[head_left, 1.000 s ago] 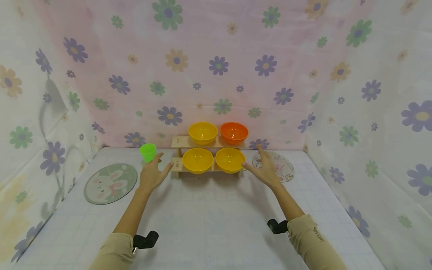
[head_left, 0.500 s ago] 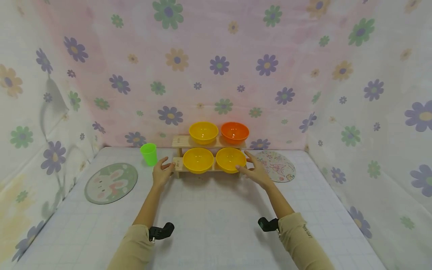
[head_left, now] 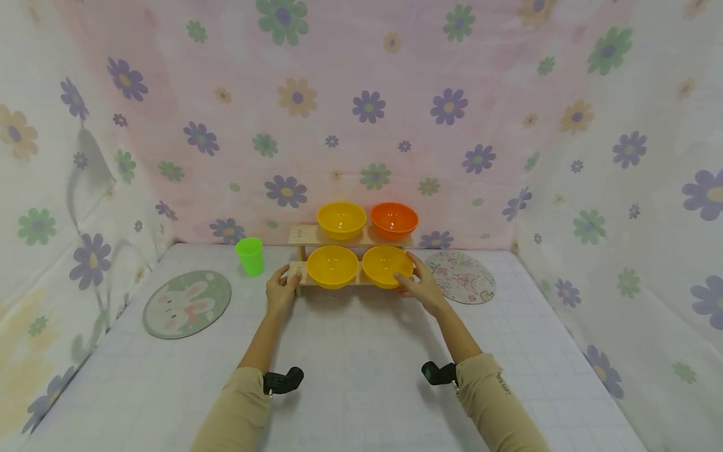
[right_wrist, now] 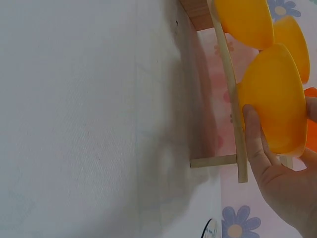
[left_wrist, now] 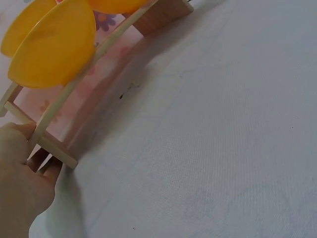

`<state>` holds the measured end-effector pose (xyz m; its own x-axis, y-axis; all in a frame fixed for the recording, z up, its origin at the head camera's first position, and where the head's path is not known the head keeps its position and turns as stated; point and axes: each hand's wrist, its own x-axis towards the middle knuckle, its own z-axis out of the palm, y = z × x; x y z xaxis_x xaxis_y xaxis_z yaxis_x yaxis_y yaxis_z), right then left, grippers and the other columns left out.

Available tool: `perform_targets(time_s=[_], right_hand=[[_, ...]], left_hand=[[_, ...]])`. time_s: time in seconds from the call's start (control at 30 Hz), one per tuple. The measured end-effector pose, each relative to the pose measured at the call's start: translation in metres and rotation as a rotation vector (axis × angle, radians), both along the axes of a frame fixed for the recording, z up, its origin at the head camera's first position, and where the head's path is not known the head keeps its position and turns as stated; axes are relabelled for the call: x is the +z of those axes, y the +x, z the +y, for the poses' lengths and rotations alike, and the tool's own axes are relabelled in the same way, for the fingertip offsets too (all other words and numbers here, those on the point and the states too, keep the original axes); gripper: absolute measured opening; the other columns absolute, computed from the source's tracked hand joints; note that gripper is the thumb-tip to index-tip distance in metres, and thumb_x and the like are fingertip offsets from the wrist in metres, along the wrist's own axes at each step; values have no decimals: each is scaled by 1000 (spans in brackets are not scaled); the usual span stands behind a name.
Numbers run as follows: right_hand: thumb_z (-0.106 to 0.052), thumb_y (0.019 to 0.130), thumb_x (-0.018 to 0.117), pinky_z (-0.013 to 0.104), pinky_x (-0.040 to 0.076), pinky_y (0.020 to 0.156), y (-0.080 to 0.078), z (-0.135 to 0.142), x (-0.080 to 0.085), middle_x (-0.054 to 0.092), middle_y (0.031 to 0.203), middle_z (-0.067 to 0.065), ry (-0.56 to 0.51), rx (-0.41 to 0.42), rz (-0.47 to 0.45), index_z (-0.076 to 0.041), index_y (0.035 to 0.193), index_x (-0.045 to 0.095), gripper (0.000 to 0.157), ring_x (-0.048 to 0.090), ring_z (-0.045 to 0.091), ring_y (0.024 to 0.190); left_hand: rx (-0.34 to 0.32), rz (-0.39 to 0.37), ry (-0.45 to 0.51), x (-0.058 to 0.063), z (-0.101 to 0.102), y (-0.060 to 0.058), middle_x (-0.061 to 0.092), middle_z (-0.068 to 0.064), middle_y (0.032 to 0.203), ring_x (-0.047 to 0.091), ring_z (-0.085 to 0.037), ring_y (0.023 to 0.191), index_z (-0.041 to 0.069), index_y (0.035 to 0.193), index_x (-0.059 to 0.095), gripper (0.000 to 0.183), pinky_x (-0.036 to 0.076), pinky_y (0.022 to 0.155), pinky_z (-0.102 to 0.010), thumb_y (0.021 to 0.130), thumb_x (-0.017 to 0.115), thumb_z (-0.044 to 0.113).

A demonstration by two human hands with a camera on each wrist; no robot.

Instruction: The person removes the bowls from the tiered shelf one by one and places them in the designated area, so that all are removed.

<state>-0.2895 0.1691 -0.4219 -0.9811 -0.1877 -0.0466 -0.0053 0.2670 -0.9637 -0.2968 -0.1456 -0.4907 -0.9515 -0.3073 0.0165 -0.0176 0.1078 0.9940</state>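
A two-tier wooden rack (head_left: 302, 235) stands against the back wall. My left hand (head_left: 280, 294) grips the left end of its lower shelf; in the left wrist view the thumb lies over the board and the fingers go beneath it. On that shelf, the front right yellow bowl (head_left: 386, 267) sits between the thumb and fingers of my right hand (head_left: 422, 290). The right wrist view shows the thumb (right_wrist: 251, 129) against the bowl's outer side. A second yellow bowl (head_left: 332, 267) is beside it. The upper shelf bears another yellow bowl (head_left: 341, 221) and an orange bowl (head_left: 394, 221).
A green cup (head_left: 250, 257) stands left of the rack. Further left lies a round rabbit mat (head_left: 186, 306), and a patterned round mat (head_left: 462, 278) lies right of the rack. Flowered cloth walls (head_left: 226, 125) enclose the white table (head_left: 361, 376) at the back and sides.
My left hand has moved right from near the green cup to grip the rack's end. My right hand has moved in leftward and taken hold of the front right yellow bowl.
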Motion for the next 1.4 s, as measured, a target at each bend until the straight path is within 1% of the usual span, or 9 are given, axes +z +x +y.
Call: perform_targets(time_s=[0.07, 0.13, 0.3, 0.5, 0.63, 0.8, 1.07, 1.27, 1.4], right_hand=[[-20, 92, 60, 36, 55, 73, -6, 1, -10, 18, 148, 32, -6, -20, -2, -11, 152, 12, 77, 68, 31, 82], [-20, 92, 60, 34, 55, 72, -13, 2, -19, 21, 149, 28, -11, -40, -9, -14, 152, 12, 77, 68, 28, 81], [-15, 91, 59, 34, 56, 71, -15, 0, -19, 27, 146, 28, -41, -52, -22, -16, 152, 10, 78, 68, 25, 79], [-10, 92, 54, 35, 55, 72, -15, -3, -18, 31, 142, 30, -88, -48, -48, -17, 153, 9, 76, 67, 26, 80], [-6, 90, 50, 40, 54, 76, -16, -4, -17, 36, 138, 30, -141, -42, -73, -18, 153, 8, 76, 67, 25, 79], [-2, 90, 48, 46, 51, 82, -17, -3, -17, 32, 141, 30, -188, -37, -90, -18, 153, 9, 76, 66, 22, 79], [-2, 91, 47, 41, 53, 80, -10, 0, -14, 28, 144, 26, -216, -25, -111, -20, 153, 10, 74, 64, 24, 87], [-3, 92, 48, 40, 53, 81, -1, 4, -12, 26, 146, 24, -240, 26, -96, -20, 152, 10, 74, 64, 27, 93], [-5, 92, 50, 39, 53, 81, 7, 7, -13, 22, 149, 24, -259, 63, -101, -20, 152, 9, 74, 64, 27, 94]], left_hand=[[1, 9, 0, -1, 1, 0, 56, -32, 119, 59, -31, 101, -2, 138, 42, 52, 44, 66, -10, 93, 59, 16], [-1, 16, -2, -1, 1, 0, 58, -32, 117, 60, -30, 99, -2, 138, 42, 52, 44, 65, -10, 93, 59, 17], [-13, 22, 6, -2, 0, -1, 56, -32, 120, 58, -35, 106, -1, 139, 42, 52, 44, 69, -11, 93, 59, 18], [-23, 21, 53, -3, -3, -4, 55, -30, 123, 56, -35, 110, 1, 139, 42, 51, 45, 70, -10, 93, 59, 15], [-34, 6, 71, -4, -4, -5, 55, -29, 124, 56, -35, 111, 3, 141, 41, 52, 45, 71, -10, 93, 58, 16], [-34, -2, 75, -5, -4, -6, 55, -29, 124, 55, -35, 111, 4, 141, 41, 52, 45, 75, -13, 93, 58, 16], [-35, -3, 63, -4, -3, -4, 55, -29, 125, 55, -35, 112, 5, 141, 41, 52, 47, 82, -18, 94, 58, 17], [-32, 2, 64, -4, -3, -3, 54, -29, 125, 55, -35, 114, 5, 142, 41, 51, 48, 89, -26, 94, 57, 17], [-33, -1, 77, -5, -4, -2, 54, -29, 125, 54, -36, 113, 5, 142, 40, 52, 48, 88, -25, 94, 57, 16]])
